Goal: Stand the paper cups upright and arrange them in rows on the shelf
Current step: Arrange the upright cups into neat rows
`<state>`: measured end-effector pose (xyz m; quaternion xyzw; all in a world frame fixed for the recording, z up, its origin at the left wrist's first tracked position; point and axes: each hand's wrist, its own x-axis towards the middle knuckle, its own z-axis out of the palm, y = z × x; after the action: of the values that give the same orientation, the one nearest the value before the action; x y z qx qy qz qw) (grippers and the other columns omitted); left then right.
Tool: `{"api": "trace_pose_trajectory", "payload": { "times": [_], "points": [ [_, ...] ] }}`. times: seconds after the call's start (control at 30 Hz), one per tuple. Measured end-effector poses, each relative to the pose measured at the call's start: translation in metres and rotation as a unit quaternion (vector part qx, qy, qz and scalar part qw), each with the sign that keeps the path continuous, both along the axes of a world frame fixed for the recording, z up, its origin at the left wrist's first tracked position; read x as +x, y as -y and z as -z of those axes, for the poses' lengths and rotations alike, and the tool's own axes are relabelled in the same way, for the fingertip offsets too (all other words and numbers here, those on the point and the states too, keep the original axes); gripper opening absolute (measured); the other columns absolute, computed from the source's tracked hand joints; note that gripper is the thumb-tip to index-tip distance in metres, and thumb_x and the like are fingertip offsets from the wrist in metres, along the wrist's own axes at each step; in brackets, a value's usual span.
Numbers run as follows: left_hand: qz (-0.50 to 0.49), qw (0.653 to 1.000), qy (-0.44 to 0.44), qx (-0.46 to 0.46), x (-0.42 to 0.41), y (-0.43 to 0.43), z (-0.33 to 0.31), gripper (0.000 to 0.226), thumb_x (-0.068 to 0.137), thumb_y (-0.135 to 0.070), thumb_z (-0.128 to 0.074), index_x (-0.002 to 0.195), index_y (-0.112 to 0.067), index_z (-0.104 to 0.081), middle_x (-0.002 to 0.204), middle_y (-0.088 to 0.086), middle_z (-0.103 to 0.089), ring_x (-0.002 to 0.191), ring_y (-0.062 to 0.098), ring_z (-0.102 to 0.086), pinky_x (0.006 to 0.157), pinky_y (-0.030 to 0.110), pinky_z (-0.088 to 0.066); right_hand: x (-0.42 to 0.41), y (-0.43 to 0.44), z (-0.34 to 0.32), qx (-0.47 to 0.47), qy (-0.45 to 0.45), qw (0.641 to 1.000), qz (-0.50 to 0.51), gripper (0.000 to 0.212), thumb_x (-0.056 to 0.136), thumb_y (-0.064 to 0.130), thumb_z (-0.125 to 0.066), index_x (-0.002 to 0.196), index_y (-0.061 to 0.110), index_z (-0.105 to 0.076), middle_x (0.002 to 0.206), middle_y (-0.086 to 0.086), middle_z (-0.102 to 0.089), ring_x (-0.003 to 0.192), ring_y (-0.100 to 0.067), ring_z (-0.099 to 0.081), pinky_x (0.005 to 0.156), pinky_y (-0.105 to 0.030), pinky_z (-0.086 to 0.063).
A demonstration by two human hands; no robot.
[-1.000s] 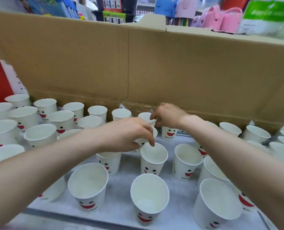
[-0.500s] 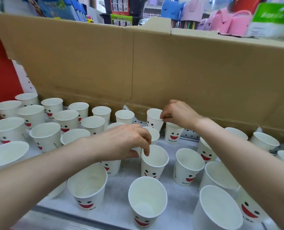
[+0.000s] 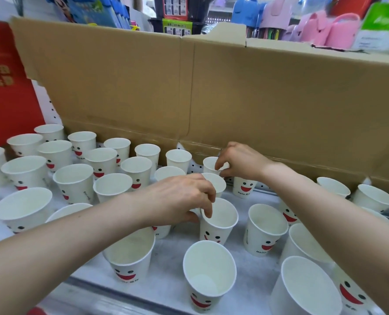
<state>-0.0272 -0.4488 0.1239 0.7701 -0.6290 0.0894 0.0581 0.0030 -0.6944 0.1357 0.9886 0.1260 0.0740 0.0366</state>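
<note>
The shelf [image 3: 170, 264] is white and flat, with a pale edge along the front. Lots of white paper cups [image 3: 220, 223] stand on it, open end up. Many have a red smile and black dot eyes. From 9 to 11 o'clock the cups [image 3: 75, 183] stand close together in rows, some touching. From 3 to 6 o'clock they stand more apart, with bare shelf between them. One big cup [image 3: 208, 276] stands at 6 o'clock, near the front edge. At 12 o'clock a brown cardboard wall [image 3: 257, 98] stands along the back, just behind the last cups.
</note>
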Motion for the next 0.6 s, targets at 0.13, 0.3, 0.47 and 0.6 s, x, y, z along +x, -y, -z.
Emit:
{"api": "trace_pose_trajectory", "payload": {
  "times": [0.13, 0.3, 0.47, 0.6],
  "points": [
    [0.009, 1.000, -0.003, -0.006, -0.004, 0.000, 0.000, 0.023, 0.082, -0.028, -0.072, 0.104, -0.030, -0.069, 0.115, -0.011, -0.059, 0.113, 0.009, -0.047, 0.083, 0.032, -0.048, 0.002, -0.003, 0.004, -0.038, 0.012, 0.999, 0.009, 0.007, 0.081, 0.019, -0.070, 0.083, 0.026, -0.071, 0.088, 0.002, -0.063, 0.092, -0.021, -0.055, 0.070, -0.034, -0.048],
    [0.017, 1.000, 0.006, -0.011, -0.003, -0.002, 0.002, 0.016, 0.083, -0.028, -0.070, 0.099, -0.028, -0.072, 0.103, -0.011, -0.066, 0.105, 0.011, -0.051, 0.080, 0.034, -0.050, 0.005, 0.005, 0.007, -0.085, 0.033, 0.996, 0.017, 0.010, 0.077, 0.017, -0.067, 0.077, 0.027, -0.067, 0.082, 0.002, -0.053, 0.085, -0.028, -0.059, 0.057, -0.027, -0.035],
    [0.014, 1.000, 0.014, -0.023, -0.001, -0.009, 0.004, 0.012, 0.081, -0.025, -0.072, 0.093, -0.026, -0.073, 0.092, -0.012, -0.068, 0.097, 0.013, -0.055, 0.072, 0.036, -0.051, -0.001, 0.003, 0.002, -0.063, 0.036, 0.997, 0.019, 0.021, 0.083, 0.023, -0.071, 0.103, 0.030, -0.070, 0.100, -0.001, -0.059, 0.096, -0.026, -0.058, 0.069, -0.028, -0.041],
    [0.008, 1.000, 0.003, -0.022, 0.000, -0.019, 0.003, 0.013, 0.080, -0.021, -0.074, 0.092, -0.026, -0.073, 0.090, -0.012, -0.069, 0.095, 0.012, -0.056, 0.075, 0.033, -0.050, -0.014, -0.002, -0.006, -0.019, 0.054, 0.998, 0.026, 0.029, 0.085, 0.025, -0.070, 0.113, 0.033, -0.068, 0.105, 0.001, -0.064, 0.095, -0.022, -0.057, 0.071, -0.029, -0.042]
  ]
}}
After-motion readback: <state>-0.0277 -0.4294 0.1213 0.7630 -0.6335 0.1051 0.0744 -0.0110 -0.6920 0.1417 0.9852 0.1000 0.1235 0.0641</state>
